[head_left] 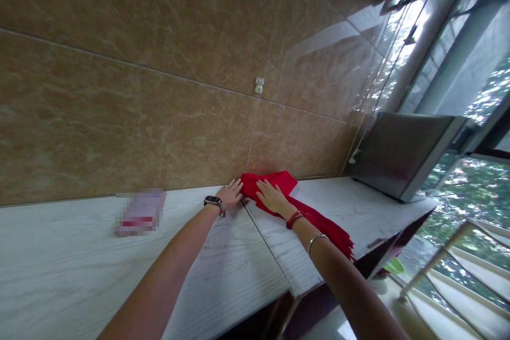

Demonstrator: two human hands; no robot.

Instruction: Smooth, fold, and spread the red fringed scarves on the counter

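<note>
A red scarf (323, 224) with a fringed end lies on the white counter, partly folded near the wall. Its fringe reaches toward the counter's front edge at the right. My left hand (231, 194), below a black wristband, touches the scarf's left end with the fingers stretched out. Flat on top of the folded part rests my right hand (274, 199), its fingers spread. My right forearm crosses over the scarf and hides some of it.
A blurred packet (140, 213) lies on the white counter (59, 265) to the left. At the right end stands a grey box-like appliance (404, 151) near the window. A brown tiled wall (159, 117) runs behind, with a small white fitting (259, 85) on it.
</note>
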